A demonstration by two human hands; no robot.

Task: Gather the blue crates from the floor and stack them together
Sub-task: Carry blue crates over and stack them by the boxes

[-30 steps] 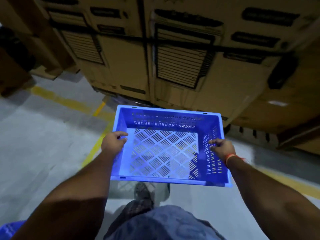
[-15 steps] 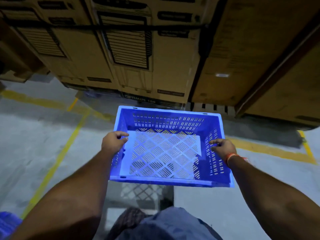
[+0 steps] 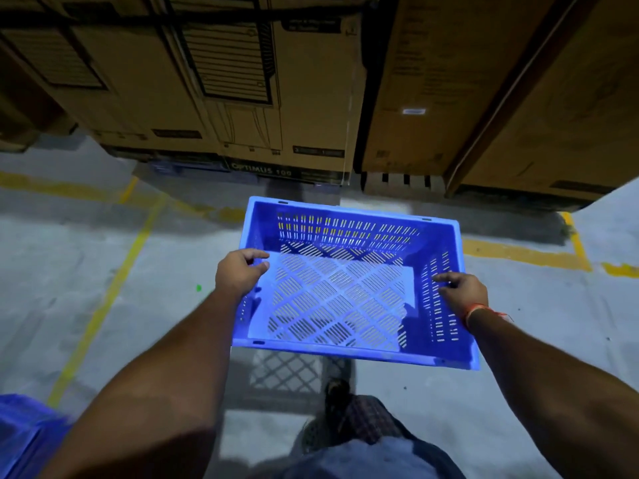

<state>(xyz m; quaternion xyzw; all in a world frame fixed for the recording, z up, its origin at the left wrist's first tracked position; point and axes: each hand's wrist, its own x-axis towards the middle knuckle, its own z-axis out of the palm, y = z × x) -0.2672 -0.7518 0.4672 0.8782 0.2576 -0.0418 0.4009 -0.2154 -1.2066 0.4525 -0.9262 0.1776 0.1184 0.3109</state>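
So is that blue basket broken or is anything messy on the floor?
Nothing stands out. The blue crate looks whole and empty, held level above the floor by the left hand and right hand on its side rims. The yellow floor lines look worn, and a tiny green speck lies left of it.

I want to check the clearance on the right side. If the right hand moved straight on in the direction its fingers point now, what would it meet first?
The right hand grips the blue crate at its right wall, fingers pointing inward across the empty inside. Probably the left wall, where the left hand holds.
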